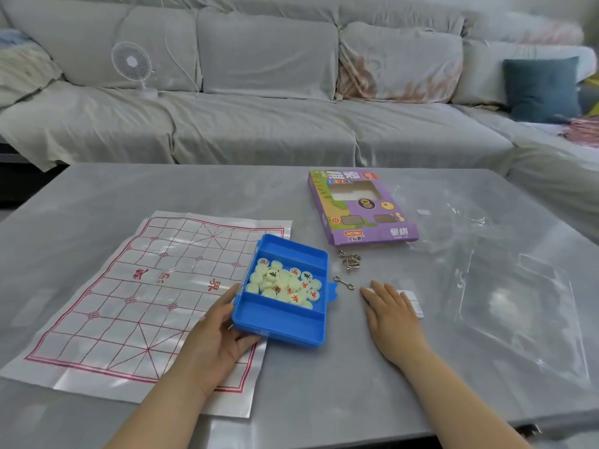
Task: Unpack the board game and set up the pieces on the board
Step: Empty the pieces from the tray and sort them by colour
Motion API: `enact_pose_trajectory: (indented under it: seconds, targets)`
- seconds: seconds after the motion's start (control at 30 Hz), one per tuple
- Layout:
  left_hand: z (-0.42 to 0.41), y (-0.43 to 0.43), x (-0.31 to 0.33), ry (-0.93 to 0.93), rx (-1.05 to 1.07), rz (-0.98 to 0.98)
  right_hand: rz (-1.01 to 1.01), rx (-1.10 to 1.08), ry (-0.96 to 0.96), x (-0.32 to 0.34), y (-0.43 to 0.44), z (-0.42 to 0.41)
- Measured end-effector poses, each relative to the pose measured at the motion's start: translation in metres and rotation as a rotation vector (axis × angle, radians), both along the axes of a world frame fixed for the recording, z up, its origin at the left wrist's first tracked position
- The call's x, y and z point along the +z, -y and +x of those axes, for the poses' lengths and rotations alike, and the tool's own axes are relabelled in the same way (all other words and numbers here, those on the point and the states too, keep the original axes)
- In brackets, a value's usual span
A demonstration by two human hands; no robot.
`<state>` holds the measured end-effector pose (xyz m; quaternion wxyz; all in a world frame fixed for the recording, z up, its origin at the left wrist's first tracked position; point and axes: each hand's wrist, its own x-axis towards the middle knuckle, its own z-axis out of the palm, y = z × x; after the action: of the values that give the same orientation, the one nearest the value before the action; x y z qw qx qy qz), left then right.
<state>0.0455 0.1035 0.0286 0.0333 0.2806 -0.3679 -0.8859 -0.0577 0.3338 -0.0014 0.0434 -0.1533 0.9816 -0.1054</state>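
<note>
left hand (pixel 215 332) gripping blue tray (pixel 285 328) of pieces (pixel 285 283) beside board (pixel 113 286), right hand (pixel 393 314) flat on table (pixel 324 384)

Bare left hand (pixel 214 333) and right hand (pixel 393 314), forearms (pixel 453 393) uncovered.

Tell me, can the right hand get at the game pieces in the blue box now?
Probably yes. The right hand lies flat beside the blue box, which is open, and nothing covers the game pieces.
</note>
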Motion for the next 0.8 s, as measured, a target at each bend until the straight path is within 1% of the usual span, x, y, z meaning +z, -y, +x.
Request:
enact_pose_trajectory:
  seconds: [0.07, 0.2, 0.27, 0.33, 0.37, 0.4, 0.43, 0.47, 0.5, 0.57, 0.73, 0.77, 0.8]
  targets:
    - [-0.001, 0.0, -0.003, -0.006, -0.001, -0.015, -0.001, -0.009, -0.013, 0.003, -0.005, -0.005]
    - [-0.002, -0.001, -0.005, -0.014, 0.026, -0.026, 0.024, -0.099, -0.056, 0.002, -0.018, -0.014]
    - [-0.003, -0.002, -0.005, -0.02, 0.046, -0.021, 0.015, -0.106, -0.02, 0.008, -0.008, -0.014]
    - [-0.004, -0.003, -0.005, -0.025, 0.076, -0.017, 0.014, 0.026, -0.123, 0.012, 0.011, -0.013]
    - [-0.004, -0.003, -0.006, -0.027, 0.094, -0.015, 0.032, 0.085, -0.073, 0.02, 0.023, -0.01]
    - [-0.004, -0.003, -0.006, -0.029, 0.11, -0.012, 0.078, 0.169, -0.087, 0.02, 0.033, -0.011]
    - [-0.004, -0.003, -0.007, -0.031, 0.122, -0.01, 0.133, 0.236, -0.046, 0.022, 0.042, -0.01]
    - [-0.004, -0.002, -0.007, -0.034, 0.128, -0.008, 0.153, 0.326, -0.078, 0.015, 0.048, -0.012]
    - [-0.004, -0.002, -0.007, -0.038, 0.13, -0.009, 0.161, 0.332, -0.008, 0.014, 0.051, -0.013]
    - [-0.003, 0.0, -0.008, -0.044, 0.119, -0.015, 0.135, 0.266, 0.061, 0.01, 0.047, -0.02]
    - [0.0, 0.004, -0.01, -0.059, 0.129, -0.01, 0.049, 0.136, 0.038, 0.011, 0.038, -0.02]
    - [0.001, 0.004, -0.01, -0.058, 0.132, -0.008, -0.024, 0.096, 0.03, 0.012, 0.038, -0.018]
    - [0.001, 0.003, -0.009, -0.06, 0.129, -0.012, -0.156, 0.037, 0.038, 0.014, 0.041, -0.015]
